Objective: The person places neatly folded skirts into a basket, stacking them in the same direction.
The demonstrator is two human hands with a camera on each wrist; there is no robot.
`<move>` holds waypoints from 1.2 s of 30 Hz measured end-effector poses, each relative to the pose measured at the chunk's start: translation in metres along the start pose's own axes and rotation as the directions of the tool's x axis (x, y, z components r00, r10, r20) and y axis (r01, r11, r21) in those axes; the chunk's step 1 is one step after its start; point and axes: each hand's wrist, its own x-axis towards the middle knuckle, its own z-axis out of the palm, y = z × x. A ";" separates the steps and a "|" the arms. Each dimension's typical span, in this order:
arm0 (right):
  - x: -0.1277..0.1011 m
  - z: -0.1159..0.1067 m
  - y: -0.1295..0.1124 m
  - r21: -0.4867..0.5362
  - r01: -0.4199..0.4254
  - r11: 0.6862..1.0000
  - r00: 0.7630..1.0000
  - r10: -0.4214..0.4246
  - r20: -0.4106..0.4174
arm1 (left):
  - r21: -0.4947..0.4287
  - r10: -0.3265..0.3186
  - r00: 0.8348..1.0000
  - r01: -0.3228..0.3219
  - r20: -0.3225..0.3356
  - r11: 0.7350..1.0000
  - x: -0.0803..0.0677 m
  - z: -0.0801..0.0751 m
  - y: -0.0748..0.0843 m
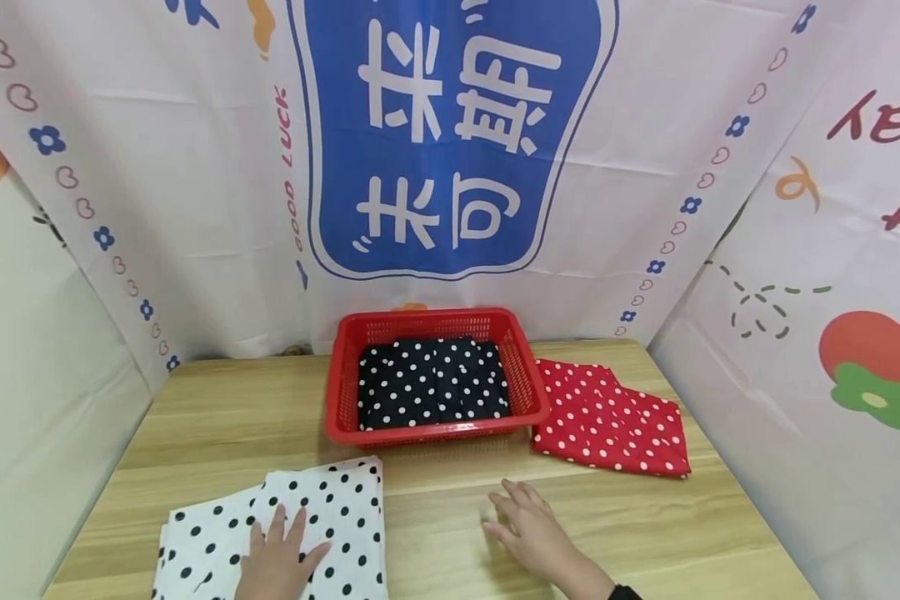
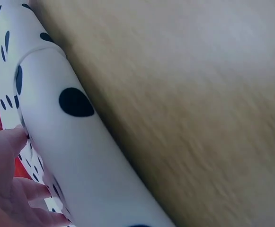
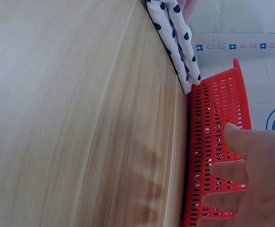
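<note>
Spread fingers of my left hand [image 1: 276, 560] rest on a folded white cloth with black dots [image 1: 345, 517] at the front left of the table. In the left wrist view, the folded edge of that cloth [image 2: 75, 142] lies beside the hand [image 2: 9, 189]. My right hand [image 1: 528, 533] hovers over bare wood, fingers loosely spread, holding nothing. The right wrist view shows that hand [image 3: 255, 175] with the red basket [image 3: 217, 109] beyond it. Inside the red basket [image 1: 438, 431] at the back lies a folded black cloth with white dots [image 1: 431, 383].
Right of the basket, a folded red cloth with white dots [image 1: 607, 417] lies against it on the wooden table [image 1: 435, 500]. A printed white curtain [image 1: 217, 167] hangs behind the table, with white panels at both sides.
</note>
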 end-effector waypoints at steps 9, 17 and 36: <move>-0.003 0.001 0.002 0.006 0.001 1.000 1.000 -0.001 0.016 | -0.022 0.001 1.000 0.000 0.028 1.000 -0.003 0.002 0.024; -0.003 0.001 0.002 0.003 0.019 1.000 1.000 -0.019 0.015 | -0.032 0.016 1.000 -0.016 0.009 0.999 -0.008 0.005 0.046; -0.001 0.002 0.001 0.014 -0.003 1.000 0.999 0.002 0.035 | -0.092 0.025 0.998 -0.020 0.052 0.996 -0.006 0.008 0.064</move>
